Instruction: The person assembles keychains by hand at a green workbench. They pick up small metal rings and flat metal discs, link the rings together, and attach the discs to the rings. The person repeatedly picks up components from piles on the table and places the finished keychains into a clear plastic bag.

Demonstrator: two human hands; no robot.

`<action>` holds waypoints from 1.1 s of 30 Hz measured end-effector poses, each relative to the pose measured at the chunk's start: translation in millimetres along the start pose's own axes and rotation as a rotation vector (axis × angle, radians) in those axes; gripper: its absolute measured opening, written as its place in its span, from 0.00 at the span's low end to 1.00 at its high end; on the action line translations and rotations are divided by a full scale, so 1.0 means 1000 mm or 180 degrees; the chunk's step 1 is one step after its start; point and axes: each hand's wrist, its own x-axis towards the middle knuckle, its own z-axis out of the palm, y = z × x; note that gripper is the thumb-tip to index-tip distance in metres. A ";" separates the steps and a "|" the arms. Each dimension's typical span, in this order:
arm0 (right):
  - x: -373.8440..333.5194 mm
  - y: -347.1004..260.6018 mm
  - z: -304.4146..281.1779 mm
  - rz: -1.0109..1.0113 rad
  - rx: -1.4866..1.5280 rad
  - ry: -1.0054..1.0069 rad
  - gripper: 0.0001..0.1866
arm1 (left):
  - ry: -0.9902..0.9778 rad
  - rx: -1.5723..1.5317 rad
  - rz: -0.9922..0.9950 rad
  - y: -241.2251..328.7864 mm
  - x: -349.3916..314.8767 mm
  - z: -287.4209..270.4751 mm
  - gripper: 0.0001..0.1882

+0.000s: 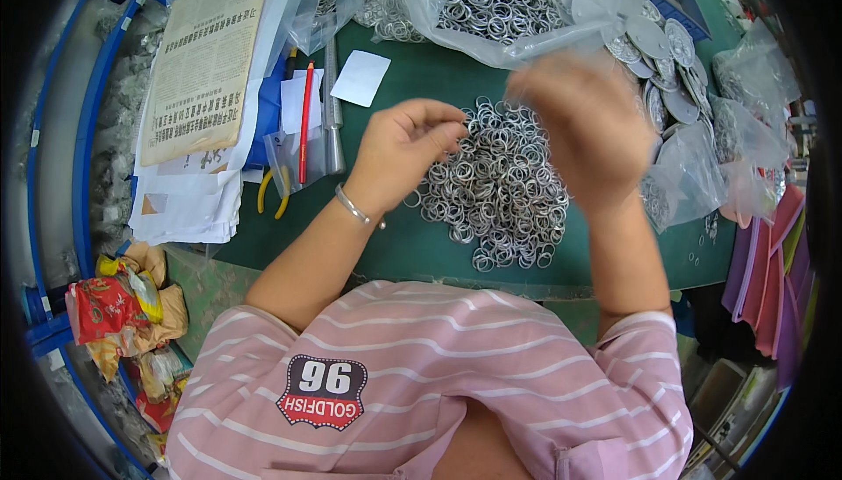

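Silver metal bangle [353,206] at the wrist, the person's left hand [403,149] pinches narrowly, contents unclear, at ten o'clock of the heaped silver metal rings [504,191] on the green tabletop [395,252]; light fingertips should separate overlapping ones best. At one o'clock, the right hand [589,125] is too blurred to tell its grip.

- Ring pile [500,191]: on table [412,254], near front edge.
- Bag of rings [513,54]: behind pile.
- Discs [681,105]: right of bag.
- Pencil [305,129]: left of pile.
- Newspaper [206,68]: left of pencil (atop loose papers [189,206]).

Green table [399,256], heap of metal rings [500,186], white card [360,78], yellow-handled tool [281,208]
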 end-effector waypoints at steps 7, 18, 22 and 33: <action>0.046 0.048 -0.012 0.0144 -0.1148 0.0036 0.04 | 0.0309 0.2345 0.0839 -0.023 0.016 -0.009 0.10; -0.079 -0.009 0.032 0.2119 0.0542 -0.1433 0.04 | -0.0422 0.2492 0.1488 -0.032 0.019 -0.002 0.08; -0.083 -0.009 0.026 0.2853 0.0800 -0.0934 0.04 | -0.0184 0.1175 0.0431 -0.023 0.005 0.005 0.04; -0.073 -0.026 0.007 0.4064 0.3494 -0.0536 0.06 | -0.1100 -0.1745 -0.1177 -0.010 -0.003 0.005 0.05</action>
